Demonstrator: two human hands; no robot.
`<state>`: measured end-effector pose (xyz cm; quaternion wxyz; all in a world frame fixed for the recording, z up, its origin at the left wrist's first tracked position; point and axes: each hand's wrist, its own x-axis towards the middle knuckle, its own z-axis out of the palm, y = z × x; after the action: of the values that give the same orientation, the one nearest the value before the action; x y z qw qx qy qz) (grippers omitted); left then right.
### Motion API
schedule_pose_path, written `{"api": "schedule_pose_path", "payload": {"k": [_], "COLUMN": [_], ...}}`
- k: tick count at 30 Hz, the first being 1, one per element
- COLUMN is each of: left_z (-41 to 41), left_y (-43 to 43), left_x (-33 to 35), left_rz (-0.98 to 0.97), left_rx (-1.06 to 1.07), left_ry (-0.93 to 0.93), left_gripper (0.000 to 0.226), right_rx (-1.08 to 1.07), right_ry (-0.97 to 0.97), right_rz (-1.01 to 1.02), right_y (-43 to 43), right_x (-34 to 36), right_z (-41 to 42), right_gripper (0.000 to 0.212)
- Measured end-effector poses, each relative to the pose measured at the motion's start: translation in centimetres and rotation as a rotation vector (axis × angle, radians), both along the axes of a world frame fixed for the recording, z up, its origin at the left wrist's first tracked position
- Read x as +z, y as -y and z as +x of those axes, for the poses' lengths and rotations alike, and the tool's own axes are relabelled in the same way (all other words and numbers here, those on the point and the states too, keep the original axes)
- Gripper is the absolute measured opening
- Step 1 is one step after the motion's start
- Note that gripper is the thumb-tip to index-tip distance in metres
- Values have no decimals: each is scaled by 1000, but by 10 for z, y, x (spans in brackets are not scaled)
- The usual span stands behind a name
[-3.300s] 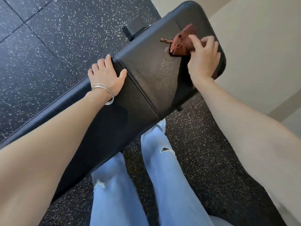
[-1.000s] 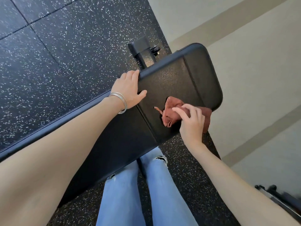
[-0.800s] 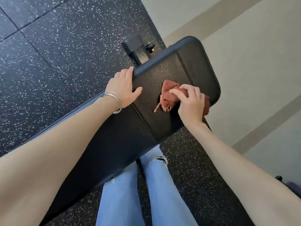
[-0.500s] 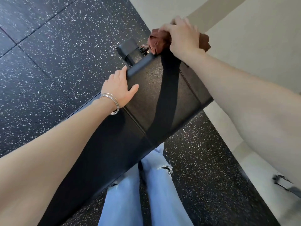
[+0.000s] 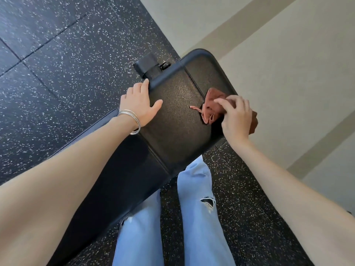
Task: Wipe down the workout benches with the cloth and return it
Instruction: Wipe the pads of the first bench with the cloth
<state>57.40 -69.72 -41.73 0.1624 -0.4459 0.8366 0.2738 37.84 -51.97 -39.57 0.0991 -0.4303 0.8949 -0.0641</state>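
A black padded workout bench (image 5: pixel 172 120) runs from lower left to upper right. A crumpled reddish-brown cloth (image 5: pixel 211 106) lies on its wider end pad, near the right edge. My right hand (image 5: pixel 235 118) grips the cloth with curled fingers and holds it against the pad. My left hand (image 5: pixel 137 103) lies flat on the bench's far edge, beside the seam between the two pads, thumb spread on top. Thin silver bangles circle that wrist.
A black metal bracket (image 5: pixel 147 65) of the bench frame sticks out beyond the far edge. Dark speckled rubber flooring (image 5: pixel 57 64) spreads to the left. A beige wall (image 5: pixel 288 73) stands just past the bench's end. My legs in light blue jeans (image 5: pixel 197 217) stand below.
My right hand has drawn the cloth back from the bench's far end to the near right part of the end pad. The left hand has stayed on the far edge.
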Motion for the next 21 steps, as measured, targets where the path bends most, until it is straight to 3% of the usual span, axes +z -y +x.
{"api": "schedule_pose_path", "payload": {"k": [6, 10, 13, 21], "left_z": [-2, -5, -14, -18], "left_y": [-4, -14, -20, -48], "left_x": [-6, -10, -7, 12], "left_rz": [-53, -120, -127, -203], "left_rx": [40, 73, 153, 151], "left_ry": [10, 41, 65, 89], "left_gripper": [75, 77, 77, 73], "right_rx": [110, 432, 509, 571], "right_ry": [-27, -31, 11, 54], "right_rz": [25, 162, 134, -19], "right_y": [126, 181, 153, -34], "right_x": [-8, -5, 0, -1], "right_z": [-31, -43, -48, -52], "right_gripper": [59, 49, 54, 52]}}
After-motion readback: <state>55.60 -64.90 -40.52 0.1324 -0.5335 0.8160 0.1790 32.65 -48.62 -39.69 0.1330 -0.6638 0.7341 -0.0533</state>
